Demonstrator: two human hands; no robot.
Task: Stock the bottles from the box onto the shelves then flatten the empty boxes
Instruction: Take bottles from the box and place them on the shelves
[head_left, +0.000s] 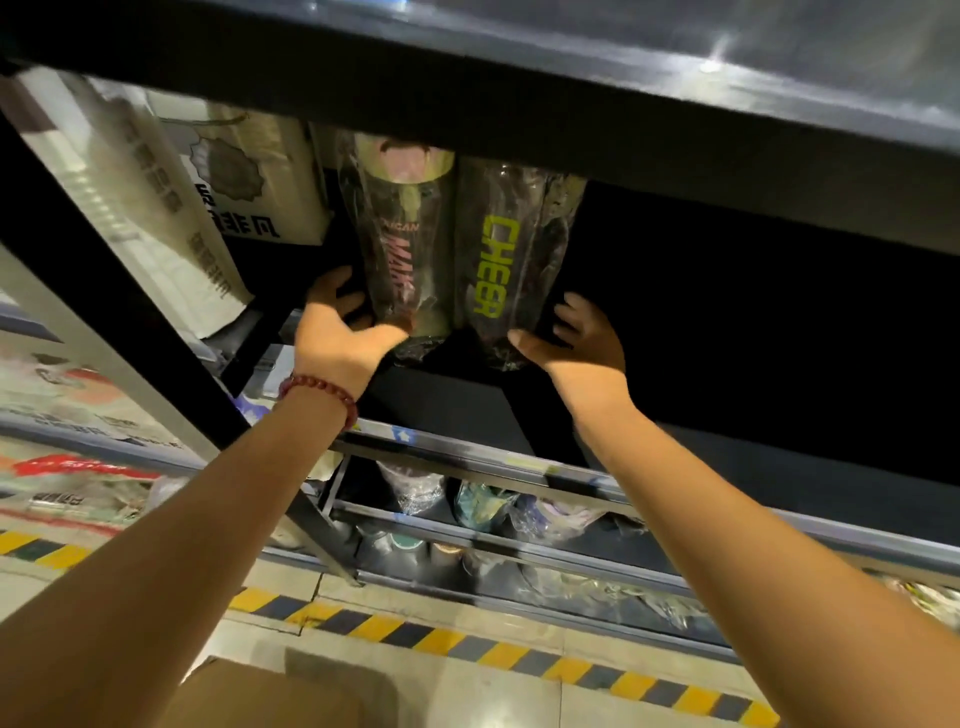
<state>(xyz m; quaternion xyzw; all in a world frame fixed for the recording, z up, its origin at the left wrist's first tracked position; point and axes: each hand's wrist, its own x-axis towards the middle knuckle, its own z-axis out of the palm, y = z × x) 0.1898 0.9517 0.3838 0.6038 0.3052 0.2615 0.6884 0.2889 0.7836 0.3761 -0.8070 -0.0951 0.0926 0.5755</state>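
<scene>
Head view: two plastic-wrapped bottles stand side by side on a dark shelf (727, 322), the pink-lettered bottle (402, 244) left of the green "CHEER" bottle (498, 260). Both arms reach up and forward. Left hand (340, 332), a red bead bracelet (322, 389) at its wrist, cups the pink-lettered bottle's base with curled fingers. Right hand (576, 338) holds the CHEER bottle's base, thumb against it. A cardboard box (260, 696) sits far below the CHEER bottle.

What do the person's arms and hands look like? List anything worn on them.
Both forearms are bare, with no sleeves in view. The left hand has a bracelet of round dark-red beads at the wrist. The right hand shows no glove, ring, watch or band.
</scene>
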